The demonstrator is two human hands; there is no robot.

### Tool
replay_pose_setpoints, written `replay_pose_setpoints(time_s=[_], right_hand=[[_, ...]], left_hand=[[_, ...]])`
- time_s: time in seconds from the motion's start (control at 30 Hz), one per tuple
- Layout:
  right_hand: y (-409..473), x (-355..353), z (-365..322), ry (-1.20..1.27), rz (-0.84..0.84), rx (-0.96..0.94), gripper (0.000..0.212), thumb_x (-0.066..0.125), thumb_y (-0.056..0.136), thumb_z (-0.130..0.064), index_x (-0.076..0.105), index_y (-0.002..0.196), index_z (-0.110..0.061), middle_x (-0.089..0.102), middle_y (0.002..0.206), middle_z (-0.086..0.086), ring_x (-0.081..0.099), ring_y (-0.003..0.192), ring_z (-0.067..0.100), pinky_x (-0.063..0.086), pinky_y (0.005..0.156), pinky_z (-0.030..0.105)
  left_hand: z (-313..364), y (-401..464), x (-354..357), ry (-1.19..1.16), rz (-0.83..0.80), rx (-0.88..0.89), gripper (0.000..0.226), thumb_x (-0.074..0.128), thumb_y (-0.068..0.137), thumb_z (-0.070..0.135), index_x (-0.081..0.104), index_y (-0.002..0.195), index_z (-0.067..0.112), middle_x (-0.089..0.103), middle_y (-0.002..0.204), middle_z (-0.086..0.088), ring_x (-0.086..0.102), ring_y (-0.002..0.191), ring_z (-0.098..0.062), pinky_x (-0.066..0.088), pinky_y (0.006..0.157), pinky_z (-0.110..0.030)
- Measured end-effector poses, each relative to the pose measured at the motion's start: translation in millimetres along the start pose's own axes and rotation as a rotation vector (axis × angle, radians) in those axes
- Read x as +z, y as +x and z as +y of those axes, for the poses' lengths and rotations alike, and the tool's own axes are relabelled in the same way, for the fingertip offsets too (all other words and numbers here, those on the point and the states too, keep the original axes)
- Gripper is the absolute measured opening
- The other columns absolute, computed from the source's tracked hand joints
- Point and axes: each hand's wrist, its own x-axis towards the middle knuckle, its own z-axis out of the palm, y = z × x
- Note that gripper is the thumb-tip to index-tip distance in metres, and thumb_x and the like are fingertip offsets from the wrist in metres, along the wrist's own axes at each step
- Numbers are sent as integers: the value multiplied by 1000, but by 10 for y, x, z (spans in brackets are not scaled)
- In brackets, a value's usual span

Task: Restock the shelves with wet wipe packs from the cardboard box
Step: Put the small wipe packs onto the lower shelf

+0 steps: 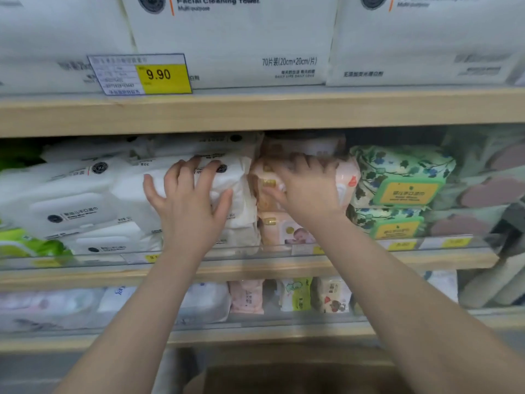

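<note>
On the middle shelf (85, 273), my left hand (189, 203) lies spread and flat against a white wet wipe pack (233, 177) in a stack of white packs. Just to its right, my right hand (305, 189) presses on a pink wet wipe pack (348, 180) that sits on top of another pink pack (284, 228); its fingers are bent over the pack's front, and whether they grip it is unclear. The brown top of the cardboard box (298, 376) shows at the bottom edge, between my forearms.
Green floral packs (400, 177) are stacked right of the pink ones, and more white packs (71, 200) lie to the left. Large facial towel packs (227, 38) and a 9.90 price tag (142, 73) fill the shelf above. Small packs (295, 294) line the shelf below.
</note>
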Motion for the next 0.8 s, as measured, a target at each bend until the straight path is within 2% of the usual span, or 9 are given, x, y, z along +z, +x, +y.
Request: replay_pose_setpoints(time_s=[0.07,0.13,0.2,0.3,0.37,0.47,0.57,0.7,0.8], right_hand=[[63,11,1,24,-35,33,55,34,81,-64,65,107,-28,65,91,14,59,83,34,42,80,57],[45,48,9,25,-11,16,52,39,79,-65,66,104,-28,65,88,12,59,79,32,44,77,52],[29,55,3,38,-28,18,53,40,78,-66,65,106,-28,65,90,11,59,81,32,43,78,51],[47,-50,46,137,-156,-15,66,29,78,-68,59,120,-27,63,109,13,58,97,34,40,85,48],[18,-182,216,253,-213,-70,69,28,79,-65,51,129,-24,57,124,11,52,110,34,38,92,44],[-152,-379,627,262,-90,-90,61,38,84,-57,51,128,-18,57,120,10,50,111,31,35,98,39],[-268,-490,1094,158,15,2,61,42,82,-57,55,124,-13,58,116,13,50,109,33,33,103,41],[-229,-403,1413,92,-34,236,76,32,74,-73,57,124,-22,59,122,11,51,113,35,36,103,48],[-205,-290,1444,29,-65,269,74,27,72,-76,61,118,-29,65,113,7,56,106,33,37,98,43]], left_hand=[[1,1,7,6,-5,8,41,46,87,48,51,123,29,48,132,-3,39,124,-27,10,106,-59],[-7,7,23,15,-13,15,41,46,87,49,52,123,28,49,131,-3,39,123,-27,11,105,-59],[-9,12,33,31,-12,6,42,47,87,49,53,122,27,49,130,-5,40,122,-28,11,106,-58],[106,3,2,-21,-12,3,46,47,85,48,52,121,19,51,124,-10,43,119,-29,13,106,-57],[309,9,-18,-104,-12,74,50,46,83,47,51,121,14,50,124,-11,43,117,-30,17,107,-55],[700,93,14,-212,-46,268,56,47,82,49,51,124,11,51,127,-11,45,115,-31,27,105,-48],[1025,318,123,-217,-215,350,65,51,80,56,44,134,19,48,133,-8,42,119,-29,31,98,-39],[1294,637,442,-209,-605,284,85,49,71,76,32,140,31,46,138,-7,48,117,-28,43,93,-37],[1340,731,531,-229,-646,258,86,43,69,81,37,137,29,51,133,-6,56,105,-24,45,78,-32]])
